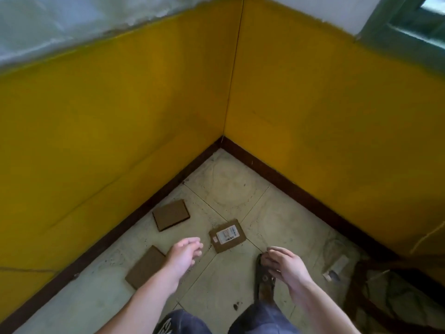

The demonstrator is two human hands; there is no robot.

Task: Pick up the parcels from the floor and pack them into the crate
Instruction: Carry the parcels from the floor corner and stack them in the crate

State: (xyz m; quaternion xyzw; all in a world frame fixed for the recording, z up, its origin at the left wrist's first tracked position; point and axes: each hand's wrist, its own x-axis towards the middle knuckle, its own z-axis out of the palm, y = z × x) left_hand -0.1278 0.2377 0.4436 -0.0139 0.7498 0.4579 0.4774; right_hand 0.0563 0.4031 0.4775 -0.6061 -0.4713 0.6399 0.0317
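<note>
Three flat brown parcels lie on the tiled floor [277, 213] in the yellow corner: one by the left wall [171, 214], one under the left forearm [145, 267], one labelled [227, 235]. Left hand [184, 253] and right hand [284, 262] hover empty, fingers loosely curled.

Tiled floor [272, 213], three parcels [171, 214]

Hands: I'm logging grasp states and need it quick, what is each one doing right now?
Left hand: open, fingers loosely curled, holding nothing, above the floor.
Right hand: open, fingers relaxed, holding nothing.
</note>
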